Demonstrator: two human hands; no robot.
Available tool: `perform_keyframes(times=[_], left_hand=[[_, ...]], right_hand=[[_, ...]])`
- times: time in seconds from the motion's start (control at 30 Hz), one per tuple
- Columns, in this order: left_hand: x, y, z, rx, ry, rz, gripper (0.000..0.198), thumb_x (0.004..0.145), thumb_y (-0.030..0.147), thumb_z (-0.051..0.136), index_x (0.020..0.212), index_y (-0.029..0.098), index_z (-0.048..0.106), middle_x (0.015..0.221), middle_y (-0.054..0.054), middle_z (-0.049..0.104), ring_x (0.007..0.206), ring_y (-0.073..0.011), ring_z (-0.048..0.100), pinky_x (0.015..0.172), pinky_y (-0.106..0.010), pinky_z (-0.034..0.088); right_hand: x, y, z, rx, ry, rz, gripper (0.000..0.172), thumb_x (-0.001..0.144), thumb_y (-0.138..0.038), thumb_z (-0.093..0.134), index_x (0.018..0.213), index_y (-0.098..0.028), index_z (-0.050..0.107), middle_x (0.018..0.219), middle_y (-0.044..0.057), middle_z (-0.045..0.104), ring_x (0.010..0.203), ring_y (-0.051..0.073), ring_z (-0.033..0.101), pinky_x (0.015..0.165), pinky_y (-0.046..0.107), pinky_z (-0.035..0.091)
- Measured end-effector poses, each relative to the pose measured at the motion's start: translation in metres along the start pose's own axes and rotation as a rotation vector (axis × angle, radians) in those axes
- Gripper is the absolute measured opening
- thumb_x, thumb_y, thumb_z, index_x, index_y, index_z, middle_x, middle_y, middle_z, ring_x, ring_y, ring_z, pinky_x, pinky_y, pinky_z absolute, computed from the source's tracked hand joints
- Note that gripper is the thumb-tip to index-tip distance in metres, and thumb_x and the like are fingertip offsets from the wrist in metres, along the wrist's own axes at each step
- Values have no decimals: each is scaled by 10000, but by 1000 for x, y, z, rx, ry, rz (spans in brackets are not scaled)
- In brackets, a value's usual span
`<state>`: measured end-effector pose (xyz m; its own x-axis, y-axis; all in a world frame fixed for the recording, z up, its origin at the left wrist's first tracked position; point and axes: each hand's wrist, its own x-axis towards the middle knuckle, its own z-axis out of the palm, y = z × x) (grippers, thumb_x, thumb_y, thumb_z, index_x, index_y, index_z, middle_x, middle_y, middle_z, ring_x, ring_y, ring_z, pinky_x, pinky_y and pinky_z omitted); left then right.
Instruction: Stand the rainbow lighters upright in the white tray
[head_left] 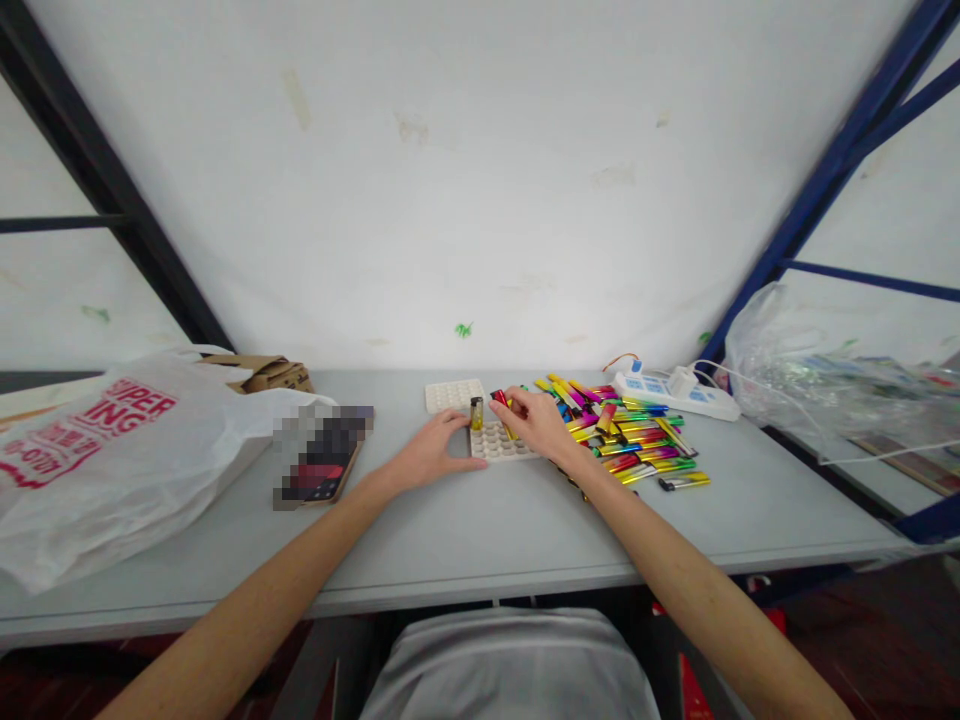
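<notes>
A white tray with rows of round sockets lies on the grey table in front of me. My left hand rests at its left edge, fingers curled against it, thumb along the front. One yellow lighter stands upright in the tray's far left corner. My right hand is over the tray's right part, fingers pinched on a red lighter. A pile of several shiny coloured lighters lies just right of that hand.
A second white tray lies behind the first. A phone and a white plastic bag with red print are at the left, with a cardboard box behind. A white power strip and a clear bag are at the right.
</notes>
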<state>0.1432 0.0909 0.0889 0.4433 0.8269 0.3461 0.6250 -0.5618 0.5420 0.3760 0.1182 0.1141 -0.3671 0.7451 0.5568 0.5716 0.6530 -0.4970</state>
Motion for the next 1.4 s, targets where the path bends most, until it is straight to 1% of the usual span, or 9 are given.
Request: perform_keyframes(times=[0.23,0.5,0.67,0.87,1.03,1.1,1.2,1.3,1.4], left_hand=[[0,-1,0,-7,-11,4,640,768,558,840,1295,228,688,1365,-125,652,1282,-348,598,1154,-506,442],[0,2,-1,4,-23,6,648,785,591,817,1292,212,681,1328,-130,653,1264,-338,597,1144,-485,446],[0,1,-1,2,-34,15,648,787,615,808,1287,223,681,1333,-124,648,1271,-338,590,1149,-476,441],[1,-1,0,15,-26,7,640,777,632,803,1232,195,699,1272,-133,667,1215,-351,617,1110,-493,474],[1,-2,0,21,-19,14,634,775,630,806,1217,186,707,1316,-149,658,1244,-354,613,1128,-487,461],[1,-1,0,18,-11,18,637,775,630,807,1226,191,707,1337,-146,652,1258,-352,609,1141,-477,454],[1,-2,0,18,-14,8,639,772,628,810,1232,196,708,1345,-144,650,1261,-350,611,1143,-473,455],[1,-3,1,23,-24,-12,659,752,627,823,1226,183,708,1335,-155,649,1258,-354,613,1137,-470,460],[1,-4,1,21,-27,0,661,758,622,821,1227,172,701,1332,-157,646,1263,-351,610,1143,-463,453]], right_hand=[[-2,2,2,80,-94,-10,413,1021,-546,520,800,-211,618,713,22,694,635,162,592,641,272,378],[-3,2,8,84,-141,-13,356,1028,-490,543,837,-208,647,692,24,690,636,176,615,630,273,398],[-1,0,12,-63,-175,-74,340,1044,-470,538,892,-192,662,720,40,685,655,187,606,630,283,374],[1,-1,17,-313,-196,-184,337,1037,-456,562,968,-156,698,934,117,696,830,221,628,742,307,421],[1,2,9,-224,-235,-223,314,1038,-448,568,976,-169,698,920,70,696,851,190,623,780,284,425],[5,10,-3,-206,-172,-170,346,1073,-436,495,979,-172,698,922,66,708,856,183,629,809,281,427],[18,29,-24,-319,-69,25,371,1098,-382,423,994,-159,701,954,93,731,892,198,652,852,292,433],[35,46,-33,-466,-168,232,329,1070,-372,482,1112,-126,696,1106,158,741,1046,241,672,931,315,443],[49,49,-23,-590,-274,394,531,1041,-550,473,1250,-95,650,1205,239,711,1158,335,662,988,423,457]])
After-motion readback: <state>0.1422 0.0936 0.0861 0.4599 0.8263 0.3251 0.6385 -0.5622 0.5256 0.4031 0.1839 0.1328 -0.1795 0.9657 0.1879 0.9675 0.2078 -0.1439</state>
